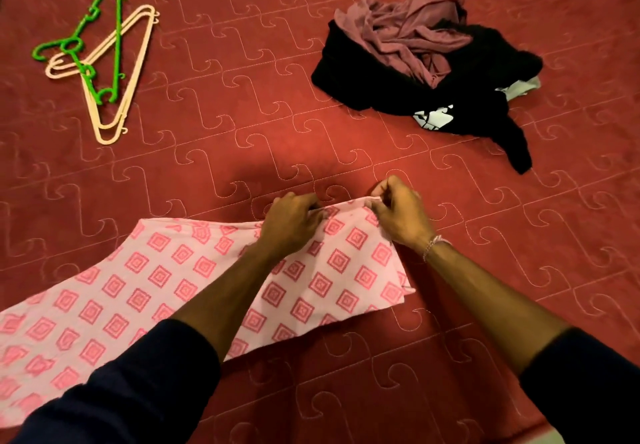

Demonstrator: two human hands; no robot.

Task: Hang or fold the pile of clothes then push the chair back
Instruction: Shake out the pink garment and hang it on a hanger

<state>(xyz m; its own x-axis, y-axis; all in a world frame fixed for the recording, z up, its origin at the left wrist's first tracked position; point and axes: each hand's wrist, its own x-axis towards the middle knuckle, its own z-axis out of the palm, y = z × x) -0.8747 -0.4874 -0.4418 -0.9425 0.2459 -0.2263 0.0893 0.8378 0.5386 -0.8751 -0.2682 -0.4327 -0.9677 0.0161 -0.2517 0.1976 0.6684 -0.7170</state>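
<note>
Stretching out under you is a red quilted bedspread, stitched all over in pale hook-shaped curls, and it fills the whole view edge to edge; nothing of the room beyond it shows.

Up at ten o'clock lies a little stack of hangers: one green plastic hanger crossed over cream plastic hangers, hooks pointing left.

Over at one o'clock sits the pile of clothes, well apart from your hands: a crumpled mauve garment on top of a black garment, with a white print patch showing at its near edge.

Now the action, dead centre and low. A pink-and-white cloth with a diamond print lies flat on the bedspread, running from seven o'clock up toward the middle. Your left hand has its fingers curled down, pinching the far edge of that cloth. Your right hand, just beside it at the cloth's upper right corner, pinches the same edge between thumb and fingers, lifting it slightly off the bedspread. A thin bracelet rings your right wrist, and dark sleeves cover both forearms near the bottom edge.
</note>
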